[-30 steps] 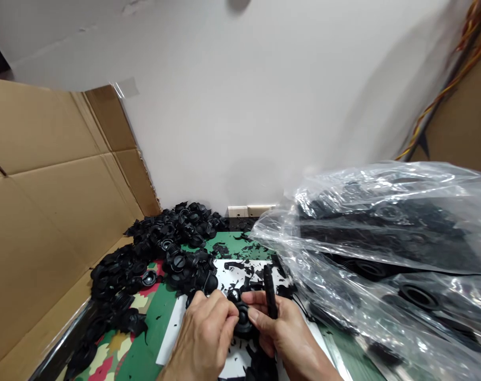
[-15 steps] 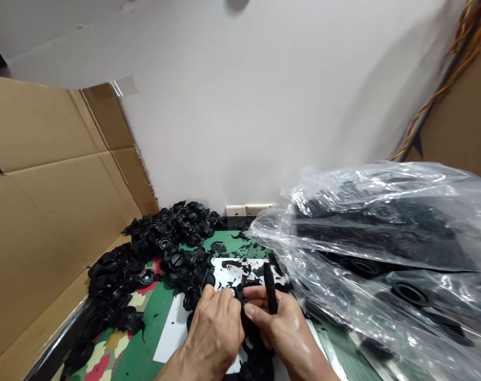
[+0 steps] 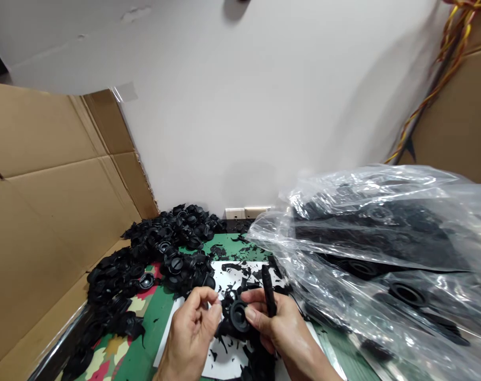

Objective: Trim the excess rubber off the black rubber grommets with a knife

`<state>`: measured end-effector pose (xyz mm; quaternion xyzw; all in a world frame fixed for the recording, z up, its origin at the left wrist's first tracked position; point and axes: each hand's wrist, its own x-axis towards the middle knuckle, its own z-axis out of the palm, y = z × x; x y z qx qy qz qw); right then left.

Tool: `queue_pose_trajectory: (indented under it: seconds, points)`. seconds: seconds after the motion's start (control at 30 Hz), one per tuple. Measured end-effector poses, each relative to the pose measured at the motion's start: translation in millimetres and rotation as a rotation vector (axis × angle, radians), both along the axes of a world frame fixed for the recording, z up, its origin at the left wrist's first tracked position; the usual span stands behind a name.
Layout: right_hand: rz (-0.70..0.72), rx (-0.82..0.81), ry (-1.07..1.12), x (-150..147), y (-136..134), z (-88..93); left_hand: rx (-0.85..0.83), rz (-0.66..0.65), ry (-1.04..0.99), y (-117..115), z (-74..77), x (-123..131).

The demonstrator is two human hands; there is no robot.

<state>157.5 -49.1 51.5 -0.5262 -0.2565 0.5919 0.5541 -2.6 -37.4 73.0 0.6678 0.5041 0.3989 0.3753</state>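
Between the thumb and fingers of my right hand is a round black rubber-like part with a ring-shaped rim, its open face toward me. The same hand also keeps a dark pen-like tool upright against its fingers; the tool's lower end is hidden. Just left of the part, my left hand is curled, thumb and index fingertip close together. Whether a small bit is pinched there I cannot make out. Under both hands lie black scraps on a white sheet.
A heap of black ribbed parts spreads along the left and back. Clear plastic bags holding black parts cover the right side. A cardboard panel stands at left, and the wall rises behind the green surface.
My left hand has pulled away to the left from the round part and turned, thumb now uppermost. The part in my right hand has come into view.
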Motion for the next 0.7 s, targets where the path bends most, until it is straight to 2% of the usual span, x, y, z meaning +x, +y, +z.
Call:
queue_pose_trajectory:
  seconds: [0.17, 0.37, 0.6, 0.7]
  points:
    - [0.021, 0.007, 0.044, -1, -3, 3.7, -0.141, -0.141, -0.17, -2, -8.2, -2]
    - [0.023, 0.029, 0.063, -3, 1, -4.5, -0.224, -0.162, -0.32, -4, -4.7, 4]
    - [0.028, 0.066, 0.124, -3, -4, 6.1, -0.276, -0.193, -0.375, -4, -0.8, 6]
    - [0.032, 0.068, 0.102, -3, -4, 5.0, -0.288, -0.202, -0.39, -4, -1.9, 5]
